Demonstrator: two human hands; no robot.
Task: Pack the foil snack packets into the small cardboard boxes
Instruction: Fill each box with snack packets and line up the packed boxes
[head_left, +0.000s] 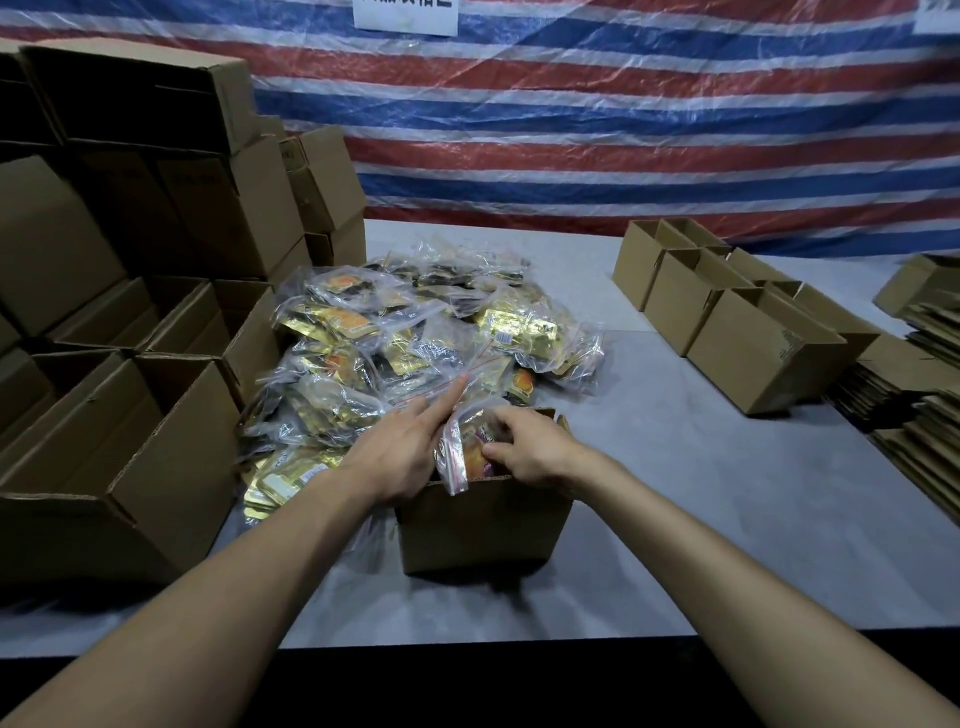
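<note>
At six o'clock from the packet pile (415, 332), a small box (483, 525) on the desk (685, 467) receives a bagged packet (460, 457): right hand (530, 449) grips it, left hand (400, 452) steadies it with straight fingers. Overhanging plastic may snag the rim

Red, white and blue striped tarp (623, 130) hanging behind grey table (675, 467), white paper sign (405, 18) showing at its top edge, flattened cardboard stacks (924, 426) lying at right.
</note>
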